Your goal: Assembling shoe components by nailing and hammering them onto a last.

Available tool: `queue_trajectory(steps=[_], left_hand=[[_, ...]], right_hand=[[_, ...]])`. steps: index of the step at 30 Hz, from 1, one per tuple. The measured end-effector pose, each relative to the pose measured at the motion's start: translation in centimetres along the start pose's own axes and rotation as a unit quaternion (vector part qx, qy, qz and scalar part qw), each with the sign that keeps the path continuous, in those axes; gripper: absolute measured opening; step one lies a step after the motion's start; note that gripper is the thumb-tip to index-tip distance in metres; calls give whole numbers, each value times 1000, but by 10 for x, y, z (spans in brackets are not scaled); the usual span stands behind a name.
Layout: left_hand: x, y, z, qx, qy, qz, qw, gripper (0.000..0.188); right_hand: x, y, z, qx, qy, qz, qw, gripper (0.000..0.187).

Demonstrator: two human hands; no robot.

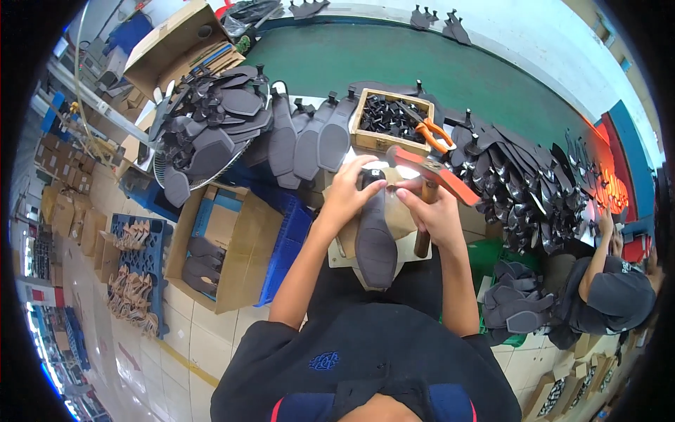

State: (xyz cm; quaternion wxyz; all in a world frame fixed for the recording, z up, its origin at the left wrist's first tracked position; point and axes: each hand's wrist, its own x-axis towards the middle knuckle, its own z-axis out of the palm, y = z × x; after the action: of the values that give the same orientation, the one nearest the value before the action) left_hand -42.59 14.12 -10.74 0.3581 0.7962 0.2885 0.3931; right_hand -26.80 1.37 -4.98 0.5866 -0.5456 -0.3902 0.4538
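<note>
A dark grey shoe sole [376, 247] with a black heel lies lengthwise in front of me, its toe end toward my body. My left hand [343, 195] is closed round the heel end, thumb and fingers against it. In my right hand [436, 214] is a hammer [444, 176] with a red-orange head and a wooden handle pointing down. The right thumb and forefinger come close to the heel; whether they also pinch a small piece is hidden. Beneath the sole is a tan pad [398, 226] on a pale board.
A wooden box [391, 143] of small black pieces stands beyond my hands, with orange-handled pliers [434, 133] across its corner. Soles fill a wire basket [242, 146] at left and pile up [510, 183] at right. A cardboard box [246, 271] stands left; a co-worker [612, 295] sits right.
</note>
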Motion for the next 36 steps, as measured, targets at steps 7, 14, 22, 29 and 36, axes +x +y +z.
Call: queue_trajectory(steps=[7,14,22,29,36], left_hand=[[-15,-14,5,93,34,78,992,32],[-28,-19,5,84,50,46,994,27],[-31,-23,4,76,31,39,996,25],[-26,-4,-6,-83,-8,-27,996,32],[-24,-9,-4,-170,-2,-73,983,28]], right_hand=[[47,33,-5,-130,-61,-58,988,35],[48,39,0,-209,-117,-189,952,28],[44,27,3,-259,-122,-219,933,18],[37,19,1,-377,-101,-274,879,32],[8,-1,15,-203,-19,-128,970,19]])
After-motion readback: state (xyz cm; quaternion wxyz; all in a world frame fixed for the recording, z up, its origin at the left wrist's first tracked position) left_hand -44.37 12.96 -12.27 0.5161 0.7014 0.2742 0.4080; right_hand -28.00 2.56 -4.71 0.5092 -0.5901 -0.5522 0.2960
